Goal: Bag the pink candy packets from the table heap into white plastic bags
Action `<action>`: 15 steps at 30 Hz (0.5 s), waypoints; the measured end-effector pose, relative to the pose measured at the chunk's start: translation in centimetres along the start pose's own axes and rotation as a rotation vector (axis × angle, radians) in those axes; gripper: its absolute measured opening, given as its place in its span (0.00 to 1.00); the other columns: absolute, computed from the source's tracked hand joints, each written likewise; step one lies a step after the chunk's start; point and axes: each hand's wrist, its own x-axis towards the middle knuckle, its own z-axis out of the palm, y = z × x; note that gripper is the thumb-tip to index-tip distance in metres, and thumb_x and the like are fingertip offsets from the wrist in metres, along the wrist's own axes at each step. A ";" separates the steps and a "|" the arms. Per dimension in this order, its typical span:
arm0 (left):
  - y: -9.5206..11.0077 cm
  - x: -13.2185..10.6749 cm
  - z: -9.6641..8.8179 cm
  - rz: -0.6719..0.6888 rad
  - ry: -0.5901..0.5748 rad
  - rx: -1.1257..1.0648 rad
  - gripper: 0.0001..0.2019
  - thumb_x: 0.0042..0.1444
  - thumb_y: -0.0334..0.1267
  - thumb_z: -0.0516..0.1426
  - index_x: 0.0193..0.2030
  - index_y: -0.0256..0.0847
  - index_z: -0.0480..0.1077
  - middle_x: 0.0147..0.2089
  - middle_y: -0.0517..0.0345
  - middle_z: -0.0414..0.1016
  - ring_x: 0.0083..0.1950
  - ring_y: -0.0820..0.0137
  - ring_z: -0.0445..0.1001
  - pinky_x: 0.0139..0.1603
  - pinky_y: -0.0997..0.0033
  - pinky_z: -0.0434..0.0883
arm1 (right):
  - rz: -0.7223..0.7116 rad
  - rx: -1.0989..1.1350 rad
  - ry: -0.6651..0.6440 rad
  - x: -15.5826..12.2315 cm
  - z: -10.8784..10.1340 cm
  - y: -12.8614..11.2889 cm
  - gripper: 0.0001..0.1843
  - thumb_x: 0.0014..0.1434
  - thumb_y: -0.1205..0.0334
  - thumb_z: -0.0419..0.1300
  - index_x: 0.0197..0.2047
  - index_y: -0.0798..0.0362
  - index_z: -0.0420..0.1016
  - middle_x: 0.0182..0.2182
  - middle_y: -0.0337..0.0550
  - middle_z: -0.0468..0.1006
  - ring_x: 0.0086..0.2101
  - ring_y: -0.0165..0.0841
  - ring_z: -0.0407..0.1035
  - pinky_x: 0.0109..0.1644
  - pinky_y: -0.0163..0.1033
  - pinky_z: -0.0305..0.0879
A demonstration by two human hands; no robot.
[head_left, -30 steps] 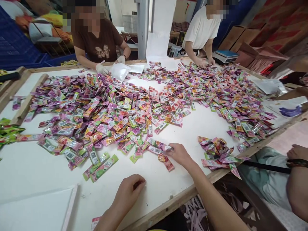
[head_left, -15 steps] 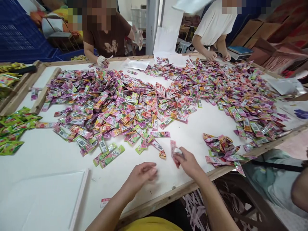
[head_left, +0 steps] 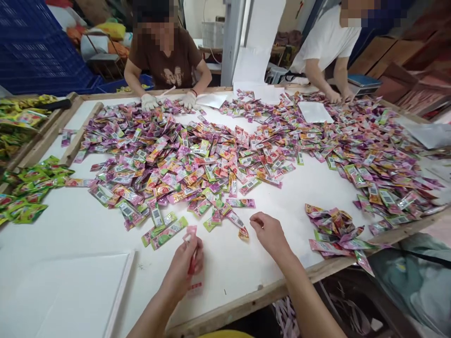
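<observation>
The left hand point(head_left: 181, 265) is pinching a pink sachet point(head_left: 191, 231) upright above the white worktop point(head_left: 225, 277), while the right hand point(head_left: 269, 233) is hovering half-curled and empty just beside a loose sachet point(head_left: 243, 234), near the edge of the heaped sachets point(head_left: 169, 173).

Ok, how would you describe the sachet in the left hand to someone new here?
Start at the white table, below the big sachet heap. On the near side is the left hand. The pink sachet pinched in it is the one: unlike its neighbours, it is off the table.
</observation>
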 end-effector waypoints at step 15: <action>-1.7 0.6 -2.4 -0.023 -0.204 -0.086 0.17 0.49 0.48 0.64 0.29 0.42 0.60 0.11 0.75 0.44 0.13 0.82 0.39 0.17 0.77 0.47 | -0.002 -0.087 0.277 17.5 1.6 -4.2 0.06 0.47 0.64 0.63 0.31 0.53 0.70 0.36 0.46 0.76 0.41 0.38 0.68 0.42 0.37 0.59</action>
